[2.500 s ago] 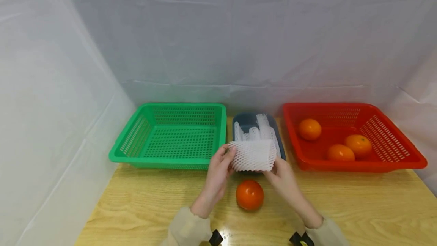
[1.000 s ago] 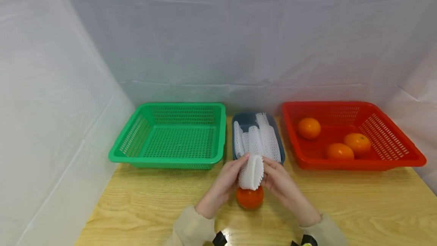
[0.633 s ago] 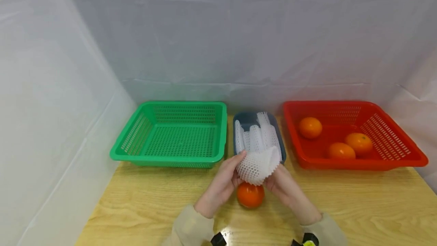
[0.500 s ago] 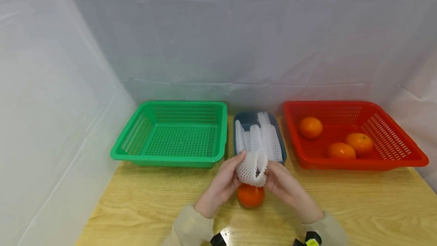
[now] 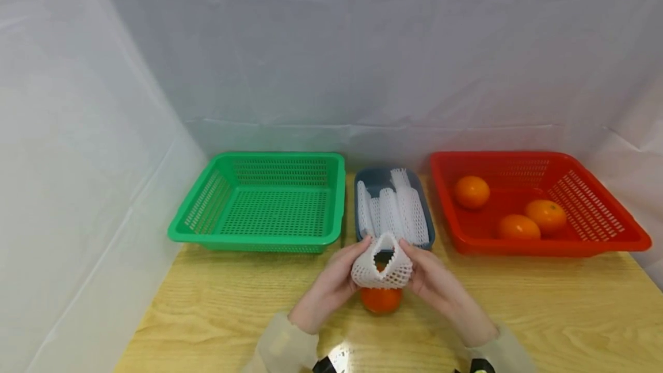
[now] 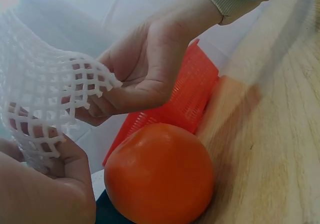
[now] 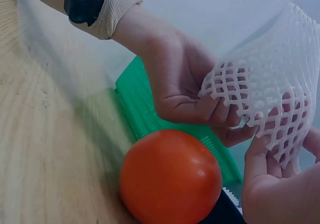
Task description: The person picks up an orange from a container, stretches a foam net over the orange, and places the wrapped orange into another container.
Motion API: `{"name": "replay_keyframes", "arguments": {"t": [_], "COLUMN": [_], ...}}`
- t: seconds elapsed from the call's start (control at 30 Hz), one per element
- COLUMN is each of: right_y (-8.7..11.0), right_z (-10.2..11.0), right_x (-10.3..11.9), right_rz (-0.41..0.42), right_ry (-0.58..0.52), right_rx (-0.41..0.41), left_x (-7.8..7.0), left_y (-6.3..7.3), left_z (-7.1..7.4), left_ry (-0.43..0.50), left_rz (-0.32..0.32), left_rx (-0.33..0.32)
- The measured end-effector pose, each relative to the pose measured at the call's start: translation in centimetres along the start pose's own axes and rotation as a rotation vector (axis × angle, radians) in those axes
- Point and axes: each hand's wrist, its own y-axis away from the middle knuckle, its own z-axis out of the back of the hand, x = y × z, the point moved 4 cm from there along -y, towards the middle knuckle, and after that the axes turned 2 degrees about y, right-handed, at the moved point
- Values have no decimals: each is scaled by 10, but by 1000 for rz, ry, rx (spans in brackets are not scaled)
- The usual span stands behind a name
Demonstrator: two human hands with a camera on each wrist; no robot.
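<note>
A white foam fruit net (image 5: 362, 274) is stretched between my two hands, its mouth spread into a diamond-shaped gap. My left hand (image 5: 331, 282) pinches its left side, thumb on top. On the opposite side my right hand (image 5: 437, 284) pinches it the same way. Just below the net, on the wooden table, sits an orange-red round fruit (image 5: 381, 302), its upper part covered by the net in the head view. Both wrist views show this fruit (image 6: 159, 176) apart from the net's lower edge, with the fingers (image 7: 227, 115) curled at that edge.
Behind the hands stands a dark blue tray (image 5: 374, 174) with several more foam nets (image 5: 392, 212). A green basket (image 5: 254, 242) is at the left. The red basket (image 5: 549, 247) at the right holds 3 orange fruits (image 5: 545, 216). White sheeting (image 5: 331, 62) encloses the back and sides.
Both hands have brought the foam net down toward the fruit, turned it from lying sideways, and pulled its mouth apart. The fruit and baskets stay in place.
</note>
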Motion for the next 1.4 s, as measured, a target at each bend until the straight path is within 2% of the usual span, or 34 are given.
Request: {"name": "replay_keyframes", "arguments": {"t": [0.13, 0.27, 0.47, 0.63, 0.9, 1.17, 1.4], "right_y": [5, 8, 12, 14, 15, 16, 18], "right_z": [3, 7, 13, 17, 24, 31, 35], "right_x": [-4, -12, -27, -34, -44, -47, -52], "right_rz": [-13, -22, -77, -102, -150, -164, -162], "right_ry": [24, 71, 73, 79, 108, 156, 130], "right_rx": [-23, -42, -141, -212, -252, -285, -324], "left_x": [3, 6, 13, 16, 24, 40, 44], "left_y": [2, 4, 8, 10, 11, 10, 9], "left_z": [4, 10, 20, 26, 33, 35, 34], "left_ry": [-31, -55, -87, -124, -182, -149, -160], "left_rz": [9, 19, 57, 63, 68, 73, 60], "left_rx": [-15, -58, -116, -153, -213, -227, -240]}}
